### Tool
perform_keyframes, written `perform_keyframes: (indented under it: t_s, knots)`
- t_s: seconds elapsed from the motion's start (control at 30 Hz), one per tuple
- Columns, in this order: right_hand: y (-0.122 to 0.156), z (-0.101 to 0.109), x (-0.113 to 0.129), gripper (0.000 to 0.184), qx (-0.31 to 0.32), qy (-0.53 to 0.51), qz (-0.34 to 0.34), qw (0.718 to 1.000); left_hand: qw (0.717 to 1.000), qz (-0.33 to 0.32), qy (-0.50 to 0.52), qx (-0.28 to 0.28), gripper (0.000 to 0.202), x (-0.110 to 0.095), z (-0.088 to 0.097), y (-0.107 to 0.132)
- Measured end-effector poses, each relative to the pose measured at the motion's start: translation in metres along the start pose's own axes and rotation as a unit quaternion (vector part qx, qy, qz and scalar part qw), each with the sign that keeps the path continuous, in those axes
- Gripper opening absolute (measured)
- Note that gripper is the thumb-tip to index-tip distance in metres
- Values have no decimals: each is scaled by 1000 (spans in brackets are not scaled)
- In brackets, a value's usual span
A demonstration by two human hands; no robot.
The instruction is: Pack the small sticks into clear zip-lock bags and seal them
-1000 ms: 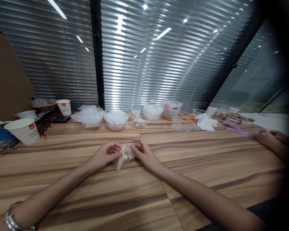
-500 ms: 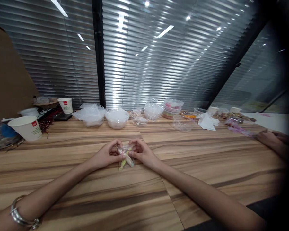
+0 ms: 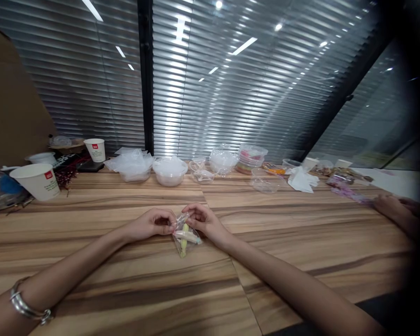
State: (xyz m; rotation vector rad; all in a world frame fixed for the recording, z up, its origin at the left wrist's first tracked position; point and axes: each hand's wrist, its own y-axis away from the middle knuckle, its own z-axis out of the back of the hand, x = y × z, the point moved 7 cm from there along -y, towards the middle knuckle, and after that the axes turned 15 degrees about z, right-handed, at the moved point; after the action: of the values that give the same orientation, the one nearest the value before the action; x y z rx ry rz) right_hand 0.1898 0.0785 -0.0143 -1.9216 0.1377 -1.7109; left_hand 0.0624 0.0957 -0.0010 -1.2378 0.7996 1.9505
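Note:
A small clear plastic bag [image 3: 186, 240] hangs tilted between my hands, just above the wooden table [image 3: 133, 284]. Inside it lie a yellow piece and a pale, whitish piece, crossing each other; their exact kind is too small to tell. My left hand [image 3: 152, 223] pinches the bag's left upper edge between thumb and fingers. At the upper right edge, my right hand [image 3: 205, 221] grips the bag with thumb and curled fingers.
Along the back stand paper cups [image 3: 95, 150], a tub of clear plastic bags [image 3: 135, 168], a round lidded tub [image 3: 170, 171], stacked containers [image 3: 251, 159] and crumpled tissue [image 3: 302, 179]. Another person's hands [image 3: 394, 207] rest at the far right by purple wrapping [image 3: 350, 192].
The bag has turned and dropped slightly, so the yellow piece now points more upright and the pale one lies more level. My left hand has shifted a little left.

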Motion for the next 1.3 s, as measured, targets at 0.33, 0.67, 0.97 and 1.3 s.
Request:
perform_keyframes:
  t_s: [0.33,0.67,0.97,1.3]
  knots:
    - [0,7,-6,30,-46,-18,-12,999,1000,18,21,1,19,-6,-5,2]
    - [3,9,-2,26,-84,31,-40,995,997,26,-66,24,30,-9,-10,4]
    - [3,-2,-3,31,-55,18,-53,997,994,-1,-102,-27,25,-7,-7,1]
    - [2,10,-3,27,-118,6,-27,993,982,33,122,-139,28,8,17,2]
